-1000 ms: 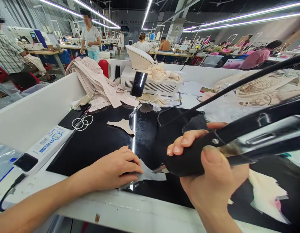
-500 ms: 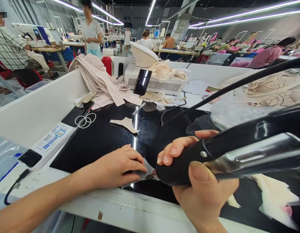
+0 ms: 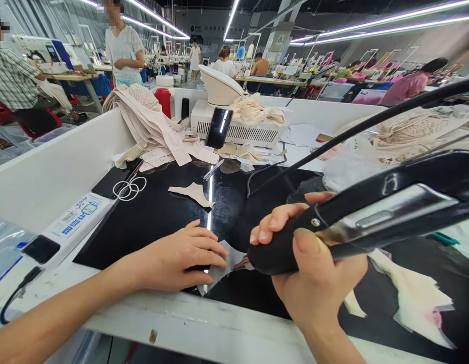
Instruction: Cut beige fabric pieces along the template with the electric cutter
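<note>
My left hand (image 3: 177,258) lies palm down with fingers apart at the table's front edge. Its fingertips rest on a small, thin grey translucent sheet (image 3: 231,253). My right hand (image 3: 318,288) is wrapped round a black hand tool (image 3: 274,258) with a silver metal side piece; its exact kind does not show. The tool's narrow brownish tip meets the sheet's right side, beside my left fingers. A beige fabric cutout (image 3: 192,193) lies farther back on the black tabletop (image 3: 143,227). More pale fabric pieces (image 3: 418,296) are right of my right hand.
A white power strip (image 3: 77,215) and a phone with a looped white cord (image 3: 130,188) lie left. Behind stand stacked beige strips (image 3: 158,126), a propped phone (image 3: 219,128) and a white vented machine (image 3: 253,132). A black curved rod or cable (image 3: 333,139) crosses on the right.
My left hand has shifted slightly left with its fingers more spread, so more of the translucent sheet shows. The tool's tip is now more visible. The whole view has moved a little.
</note>
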`<state>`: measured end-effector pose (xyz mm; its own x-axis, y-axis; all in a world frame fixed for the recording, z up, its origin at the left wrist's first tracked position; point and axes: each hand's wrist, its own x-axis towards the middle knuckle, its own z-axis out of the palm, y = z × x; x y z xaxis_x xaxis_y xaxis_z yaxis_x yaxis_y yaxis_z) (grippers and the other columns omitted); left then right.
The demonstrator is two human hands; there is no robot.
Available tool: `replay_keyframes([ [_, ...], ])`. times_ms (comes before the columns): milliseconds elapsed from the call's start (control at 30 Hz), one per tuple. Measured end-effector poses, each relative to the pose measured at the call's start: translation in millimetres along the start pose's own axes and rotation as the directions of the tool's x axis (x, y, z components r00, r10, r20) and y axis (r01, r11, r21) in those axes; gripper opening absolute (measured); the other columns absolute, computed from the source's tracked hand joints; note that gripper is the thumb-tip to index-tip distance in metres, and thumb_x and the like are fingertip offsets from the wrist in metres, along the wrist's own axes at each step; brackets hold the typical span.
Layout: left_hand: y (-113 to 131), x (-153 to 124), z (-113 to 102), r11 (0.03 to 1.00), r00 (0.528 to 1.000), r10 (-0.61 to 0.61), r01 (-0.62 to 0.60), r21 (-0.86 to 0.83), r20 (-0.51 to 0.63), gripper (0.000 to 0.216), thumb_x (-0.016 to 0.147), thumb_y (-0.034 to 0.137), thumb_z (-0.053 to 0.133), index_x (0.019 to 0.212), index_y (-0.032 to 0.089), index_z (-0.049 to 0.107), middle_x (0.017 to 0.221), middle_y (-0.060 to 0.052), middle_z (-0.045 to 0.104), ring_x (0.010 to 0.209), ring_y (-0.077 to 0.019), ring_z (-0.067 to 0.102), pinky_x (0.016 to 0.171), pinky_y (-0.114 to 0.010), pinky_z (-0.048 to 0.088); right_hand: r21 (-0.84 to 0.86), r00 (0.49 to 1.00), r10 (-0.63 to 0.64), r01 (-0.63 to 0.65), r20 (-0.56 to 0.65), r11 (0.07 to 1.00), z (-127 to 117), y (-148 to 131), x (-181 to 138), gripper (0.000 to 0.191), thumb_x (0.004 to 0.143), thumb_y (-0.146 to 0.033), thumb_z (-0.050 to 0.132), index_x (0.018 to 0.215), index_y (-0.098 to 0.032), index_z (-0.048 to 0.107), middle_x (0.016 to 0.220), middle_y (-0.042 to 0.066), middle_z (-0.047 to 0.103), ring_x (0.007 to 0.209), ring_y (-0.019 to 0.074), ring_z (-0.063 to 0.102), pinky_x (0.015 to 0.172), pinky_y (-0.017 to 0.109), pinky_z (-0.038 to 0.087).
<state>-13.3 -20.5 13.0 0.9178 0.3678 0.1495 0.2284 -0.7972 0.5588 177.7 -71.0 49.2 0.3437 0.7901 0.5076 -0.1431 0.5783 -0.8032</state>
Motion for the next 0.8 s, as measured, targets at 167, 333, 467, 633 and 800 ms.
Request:
replay_keyframes([
  [167, -2.5, -2.1, -2.2, 0.998, 0.995, -0.052, 0.054, -0.023, 0.081, 0.04, 0.089, 0.03, 0.071, 0.128, 0.03, 0.062, 0.138, -0.003, 0.062, 0.137, -0.0259, 0.045, 0.122, -0.058, 0.009, -0.018, 1.0, -0.001, 0.001, -0.019, 1.0, -1.2, 0.1, 3.1, 0.034, 0.082, -0.034, 0.076, 0.109, -0.03, 0.057, 0.076, -0.005, 0.061, 0.056, 0.0156, 0.057, 0.053, 0.033, 0.048],
  [333, -1.7, -1.8, -5.2, 0.997, 0.995, -0.061, 0.064, -0.036, 0.082, 0.048, 0.083, 0.027, 0.077, 0.129, 0.031, 0.062, 0.138, -0.003, 0.062, 0.136, -0.0276, 0.047, 0.121, -0.061, 0.011, -0.007, 0.999, 0.022, -0.022, -0.043, 1.0, 2.7, -2.6, 0.4, 0.033, 0.081, -0.034, 0.076, 0.109, -0.03, 0.057, 0.075, -0.005, 0.06, 0.056, 0.0165, 0.057, 0.052, 0.033, 0.048],
  [467, -0.4, -1.6, -7.1, 0.997, 0.994, -0.054, 0.058, -0.044, 0.092, 0.05, 0.083, 0.026, 0.077, 0.13, 0.03, 0.062, 0.138, -0.003, 0.062, 0.137, -0.028, 0.046, 0.12, -0.062, 0.011, 0.038, 1.0, 0.019, -0.019, -0.013, 0.999, 6.9, -5.8, -4.8, 0.034, 0.082, -0.035, 0.076, 0.109, -0.03, 0.057, 0.076, -0.004, 0.06, 0.056, 0.0155, 0.056, 0.053, 0.033, 0.049],
  [633, -0.9, -2.0, -7.4, 0.998, 0.997, -0.036, 0.04, -0.048, 0.074, 0.053, 0.082, 0.024, 0.077, 0.131, 0.031, 0.061, 0.139, -0.004, 0.062, 0.137, -0.029, 0.047, 0.12, -0.063, 0.012, 0.067, 0.999, 0.027, -0.029, 0.036, 0.997, 9.4, -2.9, -9.9, 0.035, 0.084, -0.035, 0.075, 0.112, -0.03, 0.056, 0.078, -0.003, 0.061, 0.057, 0.0153, 0.056, 0.052, 0.033, 0.05],
  [800, -1.1, -2.4, -7.9, 0.998, 0.995, -0.03, 0.035, -0.047, 0.093, 0.051, 0.082, 0.026, 0.076, 0.131, 0.03, 0.061, 0.14, -0.005, 0.06, 0.138, -0.0297, 0.045, 0.12, -0.065, 0.01, 0.067, 0.999, 0.02, -0.023, 0.048, 0.997, 9.7, -2.5, -11.6, 0.032, 0.086, -0.032, 0.073, 0.113, -0.03, 0.057, 0.078, -0.004, 0.063, 0.058, 0.0151, 0.058, 0.053, 0.033, 0.051],
])
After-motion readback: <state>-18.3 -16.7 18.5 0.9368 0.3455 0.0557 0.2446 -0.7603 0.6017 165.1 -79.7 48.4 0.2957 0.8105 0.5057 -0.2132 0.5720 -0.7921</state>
